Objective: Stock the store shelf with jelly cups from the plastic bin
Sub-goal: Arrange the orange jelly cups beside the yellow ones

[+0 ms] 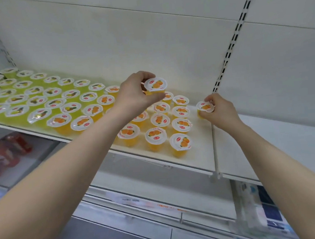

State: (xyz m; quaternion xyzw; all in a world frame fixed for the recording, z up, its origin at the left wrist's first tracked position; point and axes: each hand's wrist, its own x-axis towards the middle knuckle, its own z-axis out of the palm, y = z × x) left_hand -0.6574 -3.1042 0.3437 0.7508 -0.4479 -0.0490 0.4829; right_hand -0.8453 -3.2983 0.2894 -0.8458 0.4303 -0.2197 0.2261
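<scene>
The left hand (138, 96) pinched an orange jelly cup (155, 85) above the packed rows (160, 119) on the shelf (202, 153). The right hand (222, 110) gripped a second cup (205, 107) at their right end (bin unseen). A slipped cup could topple those rows or roll off the near edge.

Shelf: we've got a white store shelf (201, 153)
Left: rows of green jelly cups (36, 100), upright
Middle: orange jelly cups (181, 124) right beside them
</scene>
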